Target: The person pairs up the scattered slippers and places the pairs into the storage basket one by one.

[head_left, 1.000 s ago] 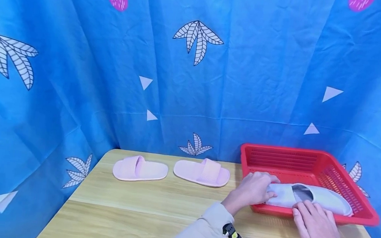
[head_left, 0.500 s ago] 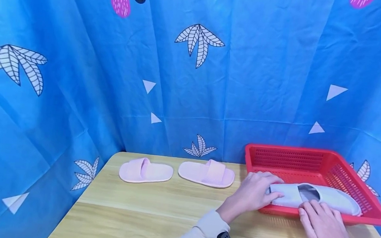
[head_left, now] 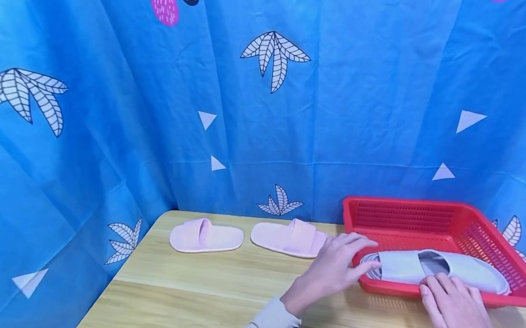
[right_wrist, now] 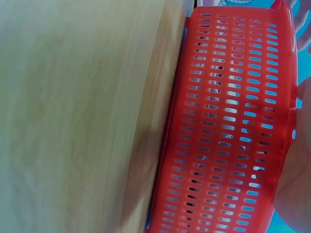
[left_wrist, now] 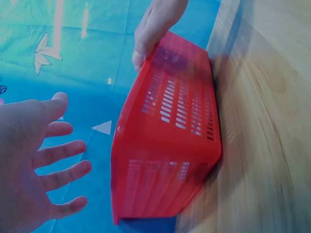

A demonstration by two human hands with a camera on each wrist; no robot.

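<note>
I hold my left hand (head_left: 335, 265), fingers spread, near a pale grey closed-toe slipper (head_left: 401, 266) in a red perforated plastic basket (head_left: 403, 214) (my right hand (head_left: 458, 316) grips the near rim).

curtained-off booth around table; whether in home, shop or studio cannot be told, room beyond hidden. blue fabric curtain (head_left: 361, 99) closes far, left and right sides, hanging in soft folds with crease lines, printed with white leaves, triangles, pink and black blobs. pale wood-grain table (head_left: 178, 301) pushed up near curtain at far edge. household goods on top: pink slipper (head_left: 224, 238) at far left, second pink slipper (head_left: 268, 235) beside it, red plastic basket (head_left: 427, 203) at right, grey slipper (head_left: 401, 265) inside.
</note>
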